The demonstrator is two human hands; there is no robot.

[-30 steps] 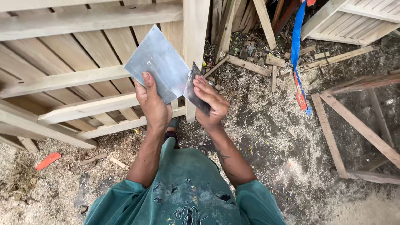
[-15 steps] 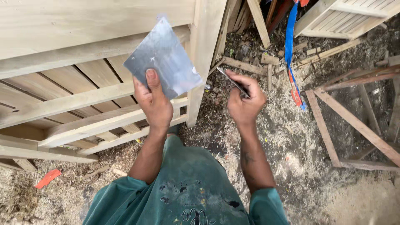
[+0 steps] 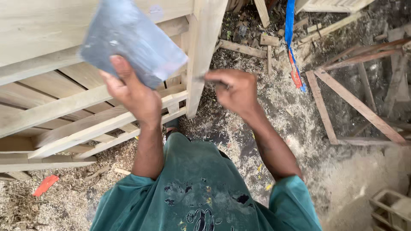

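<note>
Since half a second back the grey metal sheet (image 3: 132,40) has come up and closer to the camera, a bit blurred, and the right hand (image 3: 235,90) has swung in toward the upright wooden post (image 3: 203,55). The sheet sits in the left hand (image 3: 135,96), thumb on top and fingers hidden under its lower edge, tilted flat-ish, probably so it works as a palette to scrape from. It hangs in front of the slatted wooden frame (image 3: 64,111), near the frame's top rail. The right hand is closed around a thin dark tool (image 3: 199,78) whose tip reaches the post's edge; it's blurry, so I can't tell exactly what it is. Further out: sawdust floor (image 3: 325,171), a blue strap (image 3: 291,38) top right, loose timber frames (image 3: 342,94) on the right, a red scrap (image 3: 45,185) bottom left.
</note>
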